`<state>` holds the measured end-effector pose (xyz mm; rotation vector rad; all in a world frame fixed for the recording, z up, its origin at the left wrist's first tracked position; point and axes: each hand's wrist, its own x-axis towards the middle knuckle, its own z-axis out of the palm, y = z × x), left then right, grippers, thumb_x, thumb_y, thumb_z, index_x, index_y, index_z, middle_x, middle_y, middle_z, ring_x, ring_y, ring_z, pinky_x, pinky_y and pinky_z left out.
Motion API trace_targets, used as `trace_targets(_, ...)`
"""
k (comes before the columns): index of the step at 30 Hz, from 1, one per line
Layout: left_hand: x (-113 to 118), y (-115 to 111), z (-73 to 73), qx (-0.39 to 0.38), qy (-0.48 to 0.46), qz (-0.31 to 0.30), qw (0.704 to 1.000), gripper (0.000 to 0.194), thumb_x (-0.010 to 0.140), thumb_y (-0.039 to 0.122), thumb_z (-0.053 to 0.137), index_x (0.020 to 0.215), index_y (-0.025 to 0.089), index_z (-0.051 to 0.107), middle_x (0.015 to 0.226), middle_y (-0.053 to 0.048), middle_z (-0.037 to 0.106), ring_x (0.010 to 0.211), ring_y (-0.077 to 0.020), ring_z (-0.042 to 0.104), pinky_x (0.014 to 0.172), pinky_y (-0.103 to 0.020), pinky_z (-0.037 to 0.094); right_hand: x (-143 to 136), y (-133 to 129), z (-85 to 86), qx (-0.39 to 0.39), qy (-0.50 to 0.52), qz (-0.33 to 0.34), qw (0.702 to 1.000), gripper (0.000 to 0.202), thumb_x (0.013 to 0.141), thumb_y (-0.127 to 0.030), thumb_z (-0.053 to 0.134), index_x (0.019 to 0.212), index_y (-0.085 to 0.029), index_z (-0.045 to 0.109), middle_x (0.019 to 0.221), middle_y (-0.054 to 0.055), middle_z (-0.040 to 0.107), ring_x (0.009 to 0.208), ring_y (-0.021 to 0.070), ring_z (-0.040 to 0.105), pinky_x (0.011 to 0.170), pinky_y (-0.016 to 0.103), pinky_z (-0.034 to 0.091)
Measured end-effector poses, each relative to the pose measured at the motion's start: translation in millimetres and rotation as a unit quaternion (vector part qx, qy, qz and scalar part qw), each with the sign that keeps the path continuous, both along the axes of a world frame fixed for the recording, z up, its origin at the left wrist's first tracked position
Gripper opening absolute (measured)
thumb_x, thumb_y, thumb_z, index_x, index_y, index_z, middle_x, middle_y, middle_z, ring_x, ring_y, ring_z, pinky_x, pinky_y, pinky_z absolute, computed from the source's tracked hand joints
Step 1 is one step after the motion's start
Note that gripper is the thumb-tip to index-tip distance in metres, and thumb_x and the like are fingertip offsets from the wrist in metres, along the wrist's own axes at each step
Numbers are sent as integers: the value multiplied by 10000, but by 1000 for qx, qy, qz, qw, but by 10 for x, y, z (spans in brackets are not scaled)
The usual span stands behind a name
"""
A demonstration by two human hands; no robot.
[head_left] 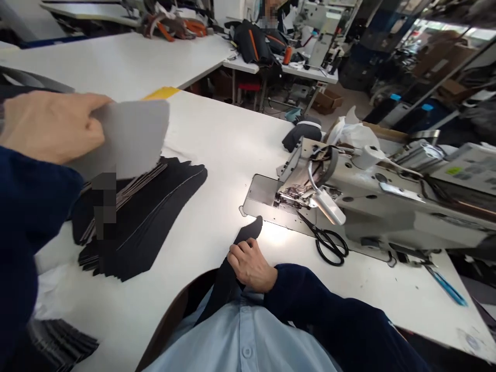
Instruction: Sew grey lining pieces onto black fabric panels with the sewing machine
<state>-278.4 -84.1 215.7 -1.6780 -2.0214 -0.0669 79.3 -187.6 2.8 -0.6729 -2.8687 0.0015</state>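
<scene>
My left hand [58, 126] grips a grey fabric piece [135, 132] with curled fingers, holding it over the left of the table. Below it lies a stack of black cut fabric pieces [155, 222], fanned at the edges. Close to my body, my right hand [250, 266] is closed on a black fabric strip [248, 230], whose tip rests on the table and whose other end hangs toward my lap. To the right stands a sewing machine [364, 201], with black-handled scissors [331, 245] lying at its bed.
More dark stacked pieces [62, 343] lie at the lower left. A blue-handled tool [447, 287] is at the right. A dark folded piece [304, 132] sits behind the machine, and a yellow item [163, 93] at the table's far edge. Someone works at a far table.
</scene>
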Motion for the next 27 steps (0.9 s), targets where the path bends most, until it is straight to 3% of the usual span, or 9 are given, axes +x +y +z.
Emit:
trace_targets(1, 299, -12, -2, -24, -22, 7, 999, 604, 797, 160, 352, 1386, 177, 486, 1062, -27, 639, 1025, -290, 634, 858, -470, 501, 13, 19, -15, -11, 6, -15, 1000, 225, 901, -115, 451, 1069, -137, 598, 928, 89, 589, 794, 215, 457, 752, 408, 355)
trace_targets(3, 915, -35, -116, -138, -37, -62, 988, 592, 810, 127, 374, 1387, 181, 495, 1133, -39, 649, 1047, -261, 636, 911, -393, 499, 30, 100, -23, -23, 19, -45, 999, 292, 891, -162, 481, 1168, -125, 566, 1025, 125, 589, 910, 247, 474, 751, 400, 354)
trace_targets(6, 1628, -14, -532, -286, -45, -201, 936, 589, 871, 67, 344, 1439, 197, 430, 1184, -58, 644, 1042, -183, 631, 908, -274, 488, 57, 274, -6, -35, 11, -99, 994, 359, 841, -193, 540, 1188, -107, 566, 1214, 193, 542, 1129, 317, 417, 809, 417, 358)
trace_targets(10, 1970, 60, -1163, -389, -30, -381, 838, 469, 928, 225, 445, 1394, 182, 472, 1409, -136, 495, 1245, -248, 515, 1008, -339, 428, 140, 475, 1, -95, -26, -142, 985, 309, 778, -196, 578, 1068, -98, 622, 1006, 187, 615, 1037, 333, 462, 847, 471, 366)
trace_targets(13, 1987, 44, -1427, -436, -59, -464, 769, 582, 860, 348, 573, 1389, 140, 446, 1493, -160, 392, 1353, -269, 403, 1062, -332, 381, 245, 550, 3, -101, -5, -113, 988, 428, 751, -250, 607, 1141, -75, 590, 1073, 205, 600, 1092, 362, 439, 946, 556, 319)
trace_targets(17, 2108, 22, -1482, -422, -69, -455, 781, 647, 747, 184, 599, 1371, 156, 432, 1382, -152, 485, 1210, -261, 515, 963, -328, 450, 336, 566, 13, -104, 30, -45, 993, 524, 814, -324, 585, 1284, -102, 520, 1214, 204, 547, 1151, 372, 416, 976, 608, 303)
trace_targets(22, 2497, 140, -1372, -417, -36, -387, 821, 403, 740, 143, 568, 1139, 191, 583, 1064, -100, 585, 950, -232, 580, 783, -324, 492, 204, 557, -1, -92, 13, -101, 991, 485, 871, -326, 552, 1286, -74, 537, 1275, 246, 521, 1196, 409, 414, 995, 681, 282)
trace_targets(24, 2618, 163, -1325, -420, -13, -358, 834, 299, 777, 157, 550, 1071, 158, 606, 1036, -120, 580, 927, -242, 575, 726, -326, 492, 143, 574, -6, -93, 6, -121, 988, 514, 877, -339, 555, 1305, -56, 526, 1298, 269, 511, 1207, 417, 420, 1003, 693, 278)
trace_targets(27, 2706, 117, -1268, -412, 27, -341, 845, 323, 797, 143, 531, 1113, 114, 593, 1115, -158, 566, 935, -257, 568, 632, -314, 473, 116, 617, -4, -100, -8, -130, 986, 485, 893, -347, 536, 1276, -50, 558, 1279, 273, 538, 1189, 413, 452, 1003, 699, 284)
